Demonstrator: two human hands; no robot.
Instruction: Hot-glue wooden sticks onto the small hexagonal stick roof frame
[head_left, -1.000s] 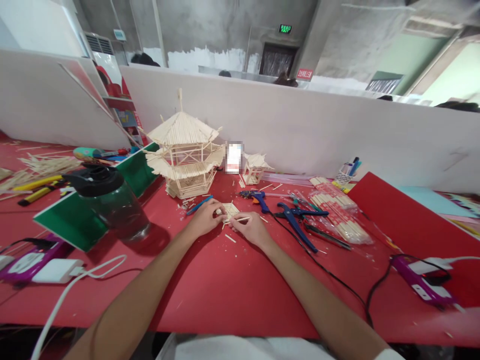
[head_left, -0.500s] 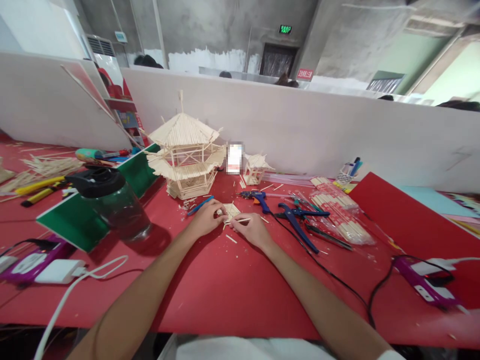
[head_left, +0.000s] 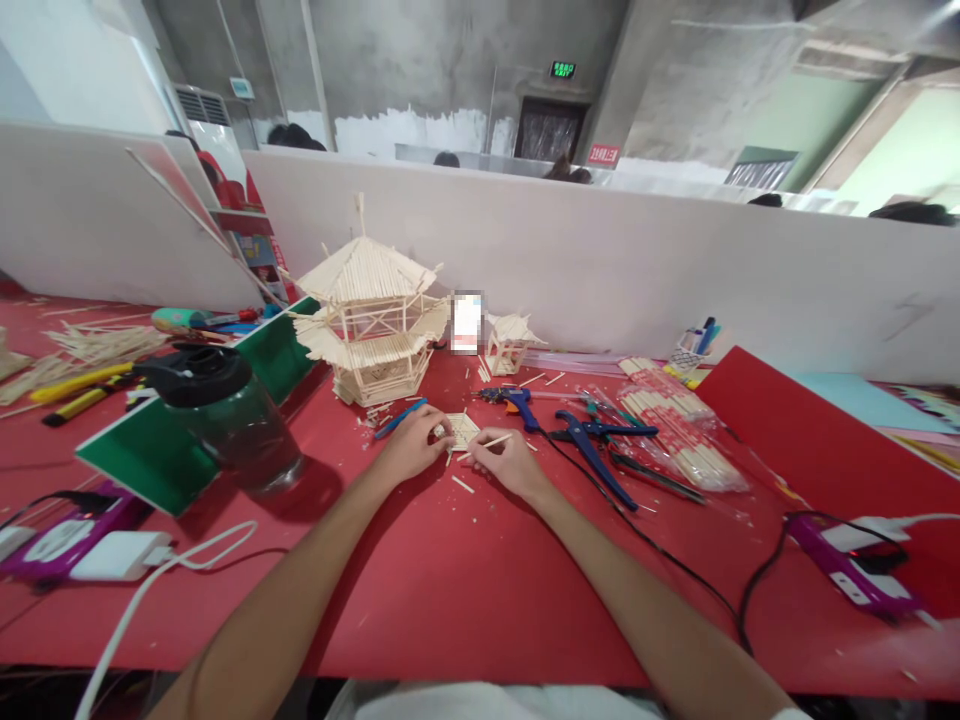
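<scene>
My left hand rests on the red table, its fingers closed on the edge of a small flat panel of wooden sticks. My right hand pinches a thin wooden stick whose tip points at that panel. A two-tier pagoda model of sticks stands behind my hands, and a smaller stick pavilion sits to its right by the white partition.
A blue glue gun, blue cutters and a bag of chopsticks lie right of my hands. A dark jar and green board stand left. Purple power strips and cables cross the table. Other people's heads show beyond the partition.
The view has tilted slightly. My right hand has lifted the stick a little off the panel; my left hand stays on the panel.
</scene>
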